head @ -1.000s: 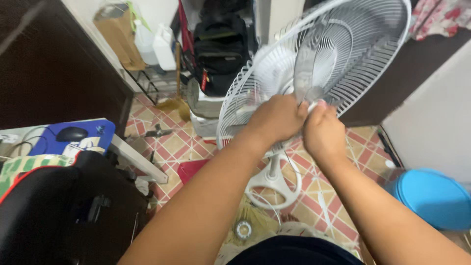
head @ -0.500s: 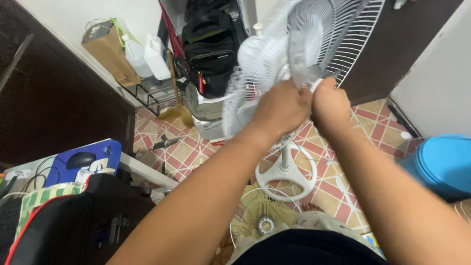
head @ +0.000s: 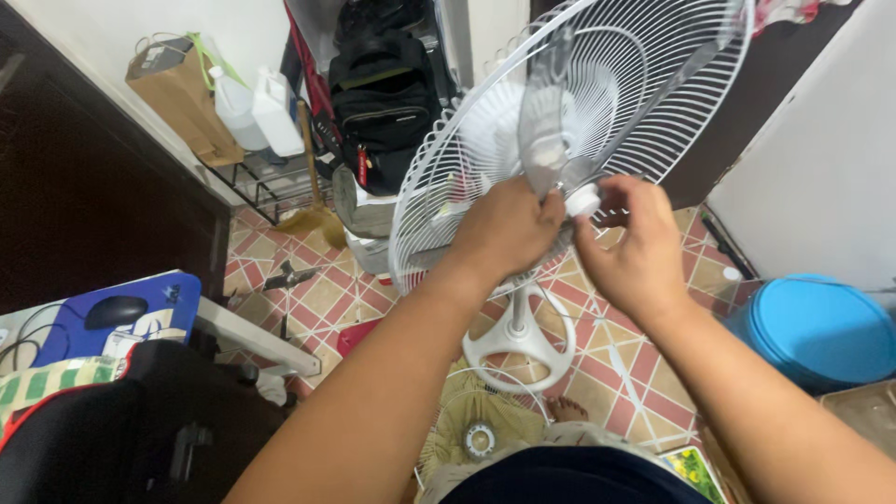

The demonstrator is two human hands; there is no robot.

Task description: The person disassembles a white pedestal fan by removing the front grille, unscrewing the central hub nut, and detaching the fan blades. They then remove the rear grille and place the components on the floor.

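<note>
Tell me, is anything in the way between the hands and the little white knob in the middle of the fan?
No. The front of the fan is open, so nothing blocks it. The right hand has its fingertips on the white knob, and the left hand holds the fan blade beside it. The rear grille sits behind them.

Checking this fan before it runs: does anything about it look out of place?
Yes. The front grille is off, lying on the tiled floor near the fan's base, so the clear blade is exposed where the left hand and right hand meet.
</note>
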